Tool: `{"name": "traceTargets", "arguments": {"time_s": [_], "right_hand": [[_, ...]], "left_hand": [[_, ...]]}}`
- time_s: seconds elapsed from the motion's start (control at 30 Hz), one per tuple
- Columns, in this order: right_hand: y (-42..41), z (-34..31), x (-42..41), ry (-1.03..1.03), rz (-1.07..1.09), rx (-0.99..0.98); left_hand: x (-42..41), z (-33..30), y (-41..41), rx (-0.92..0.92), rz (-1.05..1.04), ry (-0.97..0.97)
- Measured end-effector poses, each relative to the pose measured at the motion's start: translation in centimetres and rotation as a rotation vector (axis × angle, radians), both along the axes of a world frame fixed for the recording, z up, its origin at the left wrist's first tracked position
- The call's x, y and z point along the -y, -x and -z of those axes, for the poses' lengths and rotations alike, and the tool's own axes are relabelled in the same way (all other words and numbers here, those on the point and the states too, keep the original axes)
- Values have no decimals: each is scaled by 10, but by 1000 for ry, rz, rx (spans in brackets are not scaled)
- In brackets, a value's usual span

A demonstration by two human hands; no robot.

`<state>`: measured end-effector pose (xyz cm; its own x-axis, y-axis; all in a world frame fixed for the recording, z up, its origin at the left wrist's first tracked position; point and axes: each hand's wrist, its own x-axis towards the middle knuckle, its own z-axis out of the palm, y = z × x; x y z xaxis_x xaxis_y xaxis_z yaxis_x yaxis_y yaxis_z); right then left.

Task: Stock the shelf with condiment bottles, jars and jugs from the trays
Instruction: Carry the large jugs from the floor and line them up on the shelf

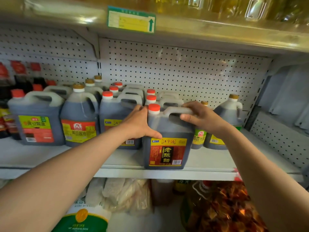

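A dark vinegar jug (167, 139) with an orange-red cap and a red-and-yellow label stands upright at the front edge of the white shelf (209, 158), just right of the frame's centre. Both of the person's hands are on it. The right hand (199, 118) comes in from the lower right and curls round the jug's white top handle, fingers over the top and thumb underneath. The left hand (138, 124) reaches in from the lower left and lies flat against the jug's left shoulder, fingers straight beside the cap and the thumb spread along the front just above the label. The jug thus sits between the two hands, which are apart from each other.

Directly behind it a row of like jugs (151, 98) with orange-red caps runs toward the white pegboard back wall (184, 69). To the left, across the middle of the frame, stand further dark jugs: one with a red cap (115, 114), one with a gold cap and red-yellow label (78, 118), and one with a green-and-red label (36, 121). To the right, behind the right wrist, stand a smaller bottle with a green label (199, 139) and a gold-capped jug (229, 114). A green-and-yellow price tag (131, 19) hangs on the shelf above, at the top centre.
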<state>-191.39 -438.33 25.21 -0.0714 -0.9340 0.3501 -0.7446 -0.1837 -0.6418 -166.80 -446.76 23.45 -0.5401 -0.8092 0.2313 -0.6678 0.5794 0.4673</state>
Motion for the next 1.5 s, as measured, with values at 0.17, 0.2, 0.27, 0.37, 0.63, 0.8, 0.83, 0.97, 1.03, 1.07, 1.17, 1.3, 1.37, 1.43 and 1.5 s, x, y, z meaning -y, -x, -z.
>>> {"name": "traceTargets", "arguments": {"time_s": [0.17,0.2,0.27,0.37,0.63,0.8,0.83,0.97,1.03,1.07,1.17,1.3,1.37,1.43,1.5], "right_hand": [[-15,17,-13,-65,2,-216],[-18,20,-13,-52,16,-235],[-21,21,-11,-16,53,-264],[-23,20,-10,33,111,-251],[-24,20,-8,71,125,-237],[-21,17,2,85,116,-313],[-20,16,4,85,116,-319],[-18,17,17,77,142,-305],[-18,17,24,69,154,-306],[-17,17,28,64,159,-311],[-15,14,38,51,164,-319],[-13,12,52,29,172,-332],[-11,12,60,25,185,-346],[-10,11,68,20,194,-363],[-7,11,77,14,202,-373]], "left_hand": [[-10,-2,2,17,-4,208],[-14,-2,3,21,17,258],[-19,-3,7,81,50,346],[-23,-2,10,160,59,375],[-12,2,11,87,93,319],[0,-1,13,77,98,314],[3,-2,13,76,99,320],[12,-3,16,108,82,349],[18,-6,19,131,76,363],[21,-7,21,144,71,371],[30,-10,26,212,35,428],[42,-13,35,284,-15,484],[49,-13,40,347,-50,529],[57,-14,46,396,-86,563],[63,-15,50,429,-110,574]]}}
